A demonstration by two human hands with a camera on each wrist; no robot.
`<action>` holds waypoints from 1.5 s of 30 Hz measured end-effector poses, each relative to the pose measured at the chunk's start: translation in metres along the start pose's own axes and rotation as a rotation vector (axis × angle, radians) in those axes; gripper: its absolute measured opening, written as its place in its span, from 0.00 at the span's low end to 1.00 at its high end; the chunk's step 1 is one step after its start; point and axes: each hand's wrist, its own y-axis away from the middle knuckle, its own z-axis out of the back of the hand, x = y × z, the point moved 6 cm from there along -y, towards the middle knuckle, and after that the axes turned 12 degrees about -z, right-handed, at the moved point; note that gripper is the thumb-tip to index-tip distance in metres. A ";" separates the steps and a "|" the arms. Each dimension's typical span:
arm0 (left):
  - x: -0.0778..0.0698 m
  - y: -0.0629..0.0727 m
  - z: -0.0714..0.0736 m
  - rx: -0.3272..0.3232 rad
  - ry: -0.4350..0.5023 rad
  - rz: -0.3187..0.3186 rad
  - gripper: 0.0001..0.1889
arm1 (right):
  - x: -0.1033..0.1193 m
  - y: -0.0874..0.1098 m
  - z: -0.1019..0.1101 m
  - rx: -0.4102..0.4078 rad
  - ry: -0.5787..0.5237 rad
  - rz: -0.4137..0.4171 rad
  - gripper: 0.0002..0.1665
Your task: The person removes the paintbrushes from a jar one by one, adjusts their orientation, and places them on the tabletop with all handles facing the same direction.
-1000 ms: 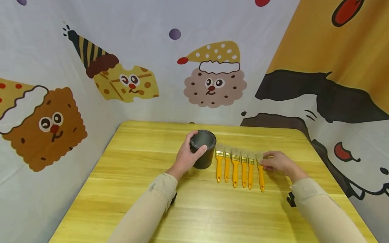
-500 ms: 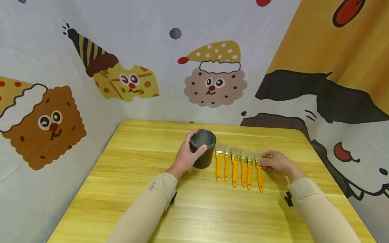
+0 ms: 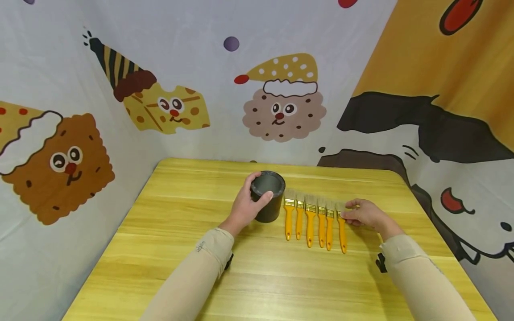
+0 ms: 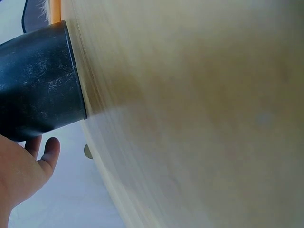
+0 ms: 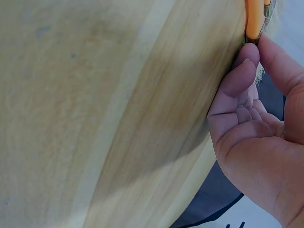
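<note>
My left hand [image 3: 248, 203] grips a dark cylindrical pot [image 3: 268, 208] near its rim, thumb on the near side. The pot stands upright on the table, and its dark wall [image 4: 40, 80] fills the upper left of the left wrist view. To its right lies a row of several paintbrushes with orange handles [image 3: 310, 227] pointing toward me and pale bristles facing away. At the row's right end my right hand [image 3: 364, 214] pinches the last paintbrush [image 3: 342, 234] at its ferrule. In the right wrist view, thumb and fingertip meet at that brush's orange handle [image 5: 255, 19].
The yellow wood-grain table [image 3: 257, 285] reaches back to a hanging cloth [image 3: 192, 58] printed with cartoon figures. Cloth also encloses the left and right sides. A black strap part [image 3: 381, 263] shows under my right sleeve.
The rightmost paintbrush has slid slightly left with my right hand, narrowing the gap to its neighbour. My left hand and the pot have stayed in place.
</note>
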 end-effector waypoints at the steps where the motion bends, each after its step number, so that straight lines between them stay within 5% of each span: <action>1: 0.000 0.000 0.000 0.000 0.000 -0.002 0.38 | 0.000 0.000 0.000 -0.001 0.002 0.001 0.45; 45: 0.002 -0.001 -0.001 -0.002 0.000 -0.017 0.38 | 0.001 -0.001 0.000 -0.004 0.013 -0.006 0.44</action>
